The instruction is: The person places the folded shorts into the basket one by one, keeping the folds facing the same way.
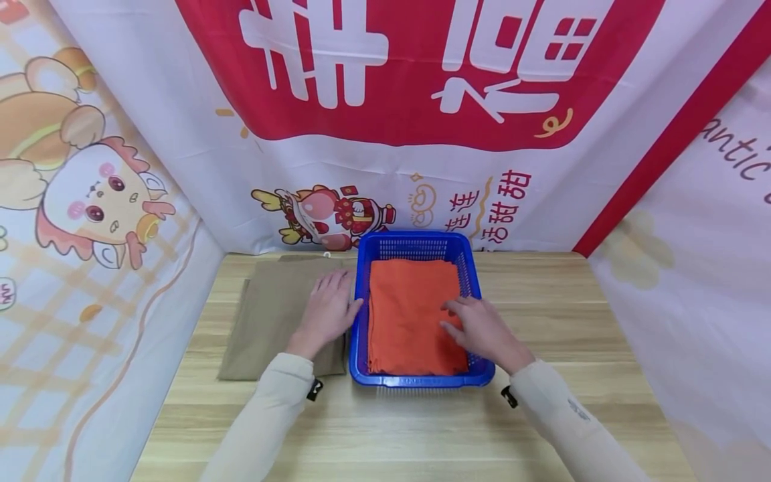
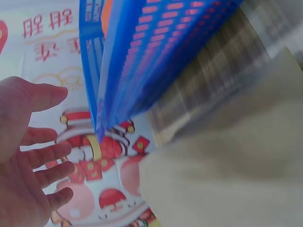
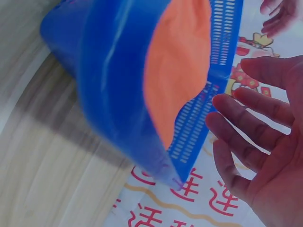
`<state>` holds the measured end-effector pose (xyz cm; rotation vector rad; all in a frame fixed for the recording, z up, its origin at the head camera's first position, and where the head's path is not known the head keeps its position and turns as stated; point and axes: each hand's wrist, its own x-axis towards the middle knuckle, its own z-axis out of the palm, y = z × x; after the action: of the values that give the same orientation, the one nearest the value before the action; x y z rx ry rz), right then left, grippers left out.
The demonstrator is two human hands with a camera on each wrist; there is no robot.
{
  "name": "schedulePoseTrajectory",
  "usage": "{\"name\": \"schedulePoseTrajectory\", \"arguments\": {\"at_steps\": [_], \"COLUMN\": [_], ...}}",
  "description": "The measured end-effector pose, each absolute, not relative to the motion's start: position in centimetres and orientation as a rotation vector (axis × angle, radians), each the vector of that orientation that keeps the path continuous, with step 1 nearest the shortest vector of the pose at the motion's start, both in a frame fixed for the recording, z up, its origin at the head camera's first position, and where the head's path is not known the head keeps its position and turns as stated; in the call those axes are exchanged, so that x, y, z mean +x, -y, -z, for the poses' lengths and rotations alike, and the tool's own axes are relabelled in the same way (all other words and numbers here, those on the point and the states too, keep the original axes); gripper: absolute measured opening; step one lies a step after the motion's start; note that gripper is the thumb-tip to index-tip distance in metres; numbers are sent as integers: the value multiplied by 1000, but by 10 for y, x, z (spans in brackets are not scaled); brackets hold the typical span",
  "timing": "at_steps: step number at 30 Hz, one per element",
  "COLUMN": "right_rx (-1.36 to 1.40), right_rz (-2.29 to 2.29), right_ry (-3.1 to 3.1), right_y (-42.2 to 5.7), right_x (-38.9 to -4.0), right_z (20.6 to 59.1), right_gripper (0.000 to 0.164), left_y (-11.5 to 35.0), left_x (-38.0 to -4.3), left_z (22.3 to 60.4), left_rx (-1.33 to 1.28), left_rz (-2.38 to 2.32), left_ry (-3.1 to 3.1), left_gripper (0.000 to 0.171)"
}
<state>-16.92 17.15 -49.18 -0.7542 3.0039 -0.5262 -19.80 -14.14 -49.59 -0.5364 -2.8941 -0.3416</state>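
Over orange cloth (image 1: 412, 328) in blue basket (image 1: 421, 381), holding right hand (image 1: 480, 328) loosely spread, left hand (image 1: 327, 308) likewise above brown cloth (image 1: 271, 314).

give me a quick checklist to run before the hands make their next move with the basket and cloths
1. Left hand free: ok, fingers relaxed, holding nothing.
2. Right hand free: ok, fingers apart, holding nothing.
3. Blue basket standing upright on the table: ok.
4. Orange cloth inside the basket: ok, it lies within the rim.
5. View from above unblocked: not ok, the left hand covers part of the brown cloth, the right hand part of the orange one.
6. Number of orange layers: cannot tell.
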Motion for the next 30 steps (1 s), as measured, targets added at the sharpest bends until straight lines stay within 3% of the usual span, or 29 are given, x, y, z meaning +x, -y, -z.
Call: {"name": "schedulePoseTrajectory", "arguments": {"at_steps": [30], "right_rx": [-824], "right_rz": [733], "right_ry": [-2837], "right_y": [-110], "right_x": [-140], "right_z": [473], "right_gripper": [38], "left_y": [279], "left_x": [-180], "left_z": [531], "left_rx": [136], "left_rz": [617], "left_ry": [2978], "left_gripper": [81]}}
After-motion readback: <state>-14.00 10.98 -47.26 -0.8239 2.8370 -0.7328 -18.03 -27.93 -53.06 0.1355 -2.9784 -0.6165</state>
